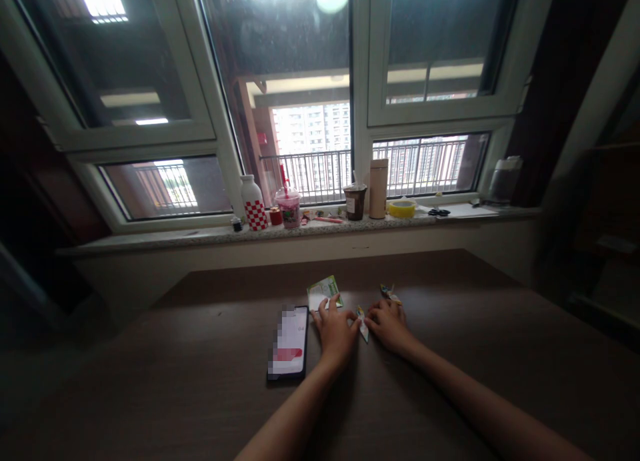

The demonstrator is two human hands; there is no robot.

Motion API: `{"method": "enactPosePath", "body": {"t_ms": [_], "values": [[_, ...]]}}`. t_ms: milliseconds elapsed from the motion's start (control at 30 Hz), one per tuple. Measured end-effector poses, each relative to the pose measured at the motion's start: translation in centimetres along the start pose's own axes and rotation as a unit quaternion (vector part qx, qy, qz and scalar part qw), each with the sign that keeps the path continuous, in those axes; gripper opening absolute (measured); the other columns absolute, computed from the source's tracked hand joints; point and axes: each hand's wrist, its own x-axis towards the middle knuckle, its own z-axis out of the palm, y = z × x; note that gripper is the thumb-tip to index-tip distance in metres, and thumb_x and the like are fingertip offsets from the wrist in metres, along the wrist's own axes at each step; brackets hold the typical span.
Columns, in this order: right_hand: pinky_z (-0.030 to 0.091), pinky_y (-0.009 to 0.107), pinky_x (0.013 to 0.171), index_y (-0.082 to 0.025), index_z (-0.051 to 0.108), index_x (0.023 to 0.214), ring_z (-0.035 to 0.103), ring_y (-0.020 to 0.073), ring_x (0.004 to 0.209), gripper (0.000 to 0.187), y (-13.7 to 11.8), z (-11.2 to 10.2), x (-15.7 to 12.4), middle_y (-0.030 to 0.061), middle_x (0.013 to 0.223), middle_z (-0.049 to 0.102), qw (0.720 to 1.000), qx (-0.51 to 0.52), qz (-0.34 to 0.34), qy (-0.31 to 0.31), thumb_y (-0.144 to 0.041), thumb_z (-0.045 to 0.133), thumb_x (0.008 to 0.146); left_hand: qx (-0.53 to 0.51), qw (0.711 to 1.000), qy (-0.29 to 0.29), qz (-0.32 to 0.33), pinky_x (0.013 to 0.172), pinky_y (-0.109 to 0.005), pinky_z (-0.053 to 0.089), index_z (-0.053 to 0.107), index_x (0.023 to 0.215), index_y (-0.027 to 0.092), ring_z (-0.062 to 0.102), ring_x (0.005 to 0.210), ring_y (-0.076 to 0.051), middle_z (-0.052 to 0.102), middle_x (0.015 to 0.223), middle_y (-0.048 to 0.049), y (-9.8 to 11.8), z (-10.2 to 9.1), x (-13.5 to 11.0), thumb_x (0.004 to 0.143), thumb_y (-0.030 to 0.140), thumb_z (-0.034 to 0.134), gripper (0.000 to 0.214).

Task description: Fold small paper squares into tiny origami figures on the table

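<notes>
Between my hands lies a small piece of folded paper [364, 330], white with coloured patches and pointed at its near end. My left hand [334, 329] pinches its left side with thumb and forefinger, while the other fingers reach over a green-and-white printed sheet [320, 290]. From the right, my right hand [389, 325] is closed at the paper's other side, its fingertips pressed together there. Just beyond the right knuckles sits a second folded paper piece [386, 290], multicoloured and partly covered by the hand. The exact folds are too small to make out.
A phone [290, 344] with a lit screen lies left of my left hand on the brown table [200, 408]. Along the windowsill stand a checkered bottle [254, 204], a pink cup [289, 208], a dark cup [355, 202], a tan flask [379, 189], yellow tape [401, 209] and scissors [439, 212].
</notes>
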Motion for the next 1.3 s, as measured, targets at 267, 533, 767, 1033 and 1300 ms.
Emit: {"method": "enactPosePath", "body": {"t_ms": [267, 533, 767, 1033, 1300], "values": [[0.03, 0.046, 0.102, -0.022, 0.07, 0.086, 0.047, 0.0286, 0.115, 0.015, -0.2, 0.0, -0.3, 0.0075, 0.112, 0.063, 1.0, -0.013, 0.006, 0.005, -0.033, 0.061, 0.085, 0.015, 1.0, 0.0, 0.002, 0.114, -0.061, 0.012, 0.072, 0.088, 0.027, 0.029, 0.137, -0.032, 0.047, 0.145, -0.0025, 0.1, 0.1, -0.1, 0.081, 0.034, 0.068, 0.01], [0.031, 0.045, 0.103, -0.031, 0.073, 0.091, 0.043, 0.0288, 0.12, 0.012, -0.1, -0.4, -0.6, 0.0042, 0.115, 0.061, 1.0, -0.004, 0.002, 0.021, -0.034, 0.067, 0.081, 0.032, 0.999, -0.013, 0.006, 0.113, -0.064, 0.01, 0.074, 0.088, 0.034, 0.028, 0.138, -0.032, 0.044, 0.148, 0.002, 0.1, -0.1, -0.2, 0.082, 0.038, 0.067, 0.01], [0.033, 0.044, 0.103, -0.032, 0.077, 0.086, 0.042, 0.0302, 0.12, 0.011, 0.0, -1.0, -0.3, 0.0043, 0.115, 0.063, 1.0, 0.022, 0.019, 0.006, -0.036, 0.069, 0.08, 0.06, 0.998, -0.03, 0.014, 0.111, -0.069, 0.009, 0.075, 0.089, 0.035, 0.028, 0.139, -0.033, 0.041, 0.151, 0.0015, 0.1, -0.3, -0.2, 0.084, 0.044, 0.064, 0.015], [0.034, 0.044, 0.1, -0.036, 0.078, 0.086, 0.045, 0.0295, 0.119, 0.011, 0.5, -1.4, 0.4, 0.004, 0.114, 0.062, 0.999, 0.026, 0.01, -0.027, -0.039, 0.072, 0.076, 0.075, 0.995, -0.044, 0.048, 0.11, -0.072, 0.004, 0.076, 0.087, 0.038, 0.031, 0.139, -0.034, 0.038, 0.153, 0.0031, -0.2, -0.8, 0.2, 0.081, 0.049, 0.065, 0.017], [0.031, 0.043, 0.103, -0.037, 0.078, 0.085, 0.045, 0.0279, 0.118, 0.011, 0.7, -1.4, 0.6, 0.0026, 0.114, 0.061, 0.999, 0.033, 0.01, -0.035, -0.038, 0.071, 0.076, 0.077, 0.992, -0.063, 0.072, 0.114, -0.067, 0.007, 0.076, 0.089, 0.039, 0.039, 0.134, -0.032, 0.041, 0.152, 0.0022, -0.1, -1.7, 0.4, 0.079, 0.051, 0.067, 0.019]]}}
